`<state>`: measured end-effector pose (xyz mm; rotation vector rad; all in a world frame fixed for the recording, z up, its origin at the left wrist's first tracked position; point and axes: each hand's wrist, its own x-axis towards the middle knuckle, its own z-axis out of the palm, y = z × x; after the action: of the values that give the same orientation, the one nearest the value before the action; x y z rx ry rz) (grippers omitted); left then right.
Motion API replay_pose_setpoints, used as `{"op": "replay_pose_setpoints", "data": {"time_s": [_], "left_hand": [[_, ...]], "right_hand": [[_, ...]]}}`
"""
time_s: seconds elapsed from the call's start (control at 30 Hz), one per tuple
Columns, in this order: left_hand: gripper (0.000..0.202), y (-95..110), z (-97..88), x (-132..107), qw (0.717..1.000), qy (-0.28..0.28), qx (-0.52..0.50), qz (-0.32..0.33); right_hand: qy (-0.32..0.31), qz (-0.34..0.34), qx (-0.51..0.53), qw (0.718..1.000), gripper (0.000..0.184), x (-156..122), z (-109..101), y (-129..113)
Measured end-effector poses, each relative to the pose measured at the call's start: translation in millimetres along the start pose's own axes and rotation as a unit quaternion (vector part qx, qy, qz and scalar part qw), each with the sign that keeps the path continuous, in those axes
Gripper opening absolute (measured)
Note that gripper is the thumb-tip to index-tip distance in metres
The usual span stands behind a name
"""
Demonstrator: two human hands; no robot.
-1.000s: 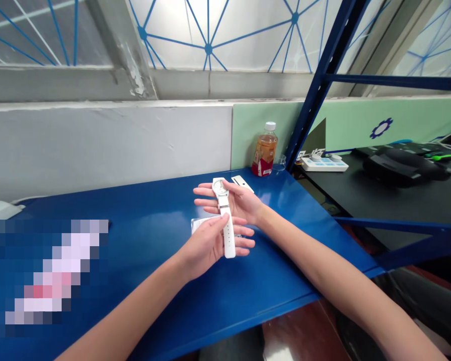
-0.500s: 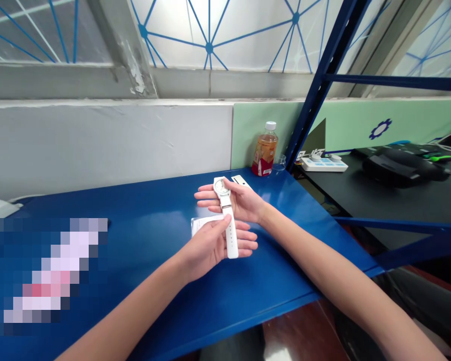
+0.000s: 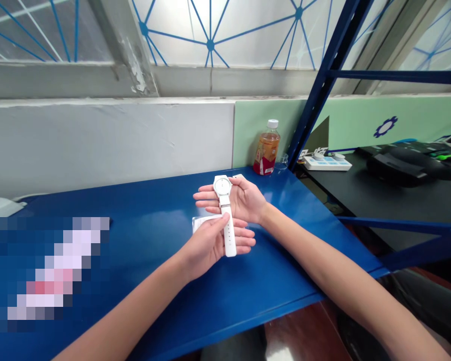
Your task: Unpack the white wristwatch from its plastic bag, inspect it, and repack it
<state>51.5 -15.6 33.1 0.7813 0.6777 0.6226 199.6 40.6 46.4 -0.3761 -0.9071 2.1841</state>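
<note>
A white wristwatch [image 3: 222,185] lies face up across both hands, its strap running down toward me. My left hand [image 3: 214,240] pinches the lower strap [image 3: 229,235] under its thumb, the fingers stretched out flat beneath it. My right hand [image 3: 240,200] holds the dial end, which rests on its extended fingers with the thumb at the case's right edge. Behind my left hand, a clear packet with a white paper [image 3: 200,221] shows in part on the blue table [image 3: 146,200]. A small white item [image 3: 238,176] is mostly hidden behind my right hand.
A bottle with an orange-red label [image 3: 266,150] stands at the back right, beside a clear round item [image 3: 282,161]. A blue metal frame [image 3: 315,85] rises there. White objects [image 3: 2,209] and a blurred-out patch [image 3: 56,271] are at left.
My right thumb has slid off the watch face to its right edge, so the dial shows fully. My left hand keeps its pinch on the strap. The view has shifted slightly.
</note>
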Motion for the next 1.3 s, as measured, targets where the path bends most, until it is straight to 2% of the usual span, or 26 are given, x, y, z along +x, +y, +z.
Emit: {"op": "replay_pose_setpoints", "data": {"time_s": [0.3,0.43,0.57,0.7,0.8,0.9,1.03,1.1,1.3], "left_hand": [[0.036,3,4.5,-2,1.0,0.02,-0.005,-0.004],[0.027,3,4.2,-4,0.997,0.045,0.029,0.062],[0.026,3,6.1,-5,0.987,0.068,0.076,0.124],[0.03,0,8.9,-5,0.992,0.033,0.062,0.102],[0.036,-2,9.2,-5,0.996,0.002,0.041,0.079],[0.035,-3,7.8,-5,0.997,-0.005,0.034,0.066],[0.033,-2,6.0,-4,0.999,0.001,0.02,0.047],[0.033,-1,5.8,-4,0.999,0.004,0.02,0.044],[0.031,-1,5.2,-5,0.999,-0.002,0.022,0.038]], "right_hand": [[-0.006,-0.003,0.008,1.0,0.055,0,-3,-1],[0.017,-0.02,0.005,1.0,0.049,1,-5,-2],[0.05,-0.075,-0.002,0.996,0.037,3,-7,1],[0.095,-0.105,0.0,0.99,0.022,7,-10,7],[0.106,-0.109,-0.01,0.988,0.024,8,-11,10],[0.076,-0.104,-0.015,0.992,0.022,7,-8,10],[-0.021,-0.087,-0.031,0.995,0.03,2,-3,9],[-0.047,-0.08,-0.043,0.995,0.031,-1,-1,9],[-0.019,-0.059,-0.051,0.997,0.029,-1,2,6]]}}
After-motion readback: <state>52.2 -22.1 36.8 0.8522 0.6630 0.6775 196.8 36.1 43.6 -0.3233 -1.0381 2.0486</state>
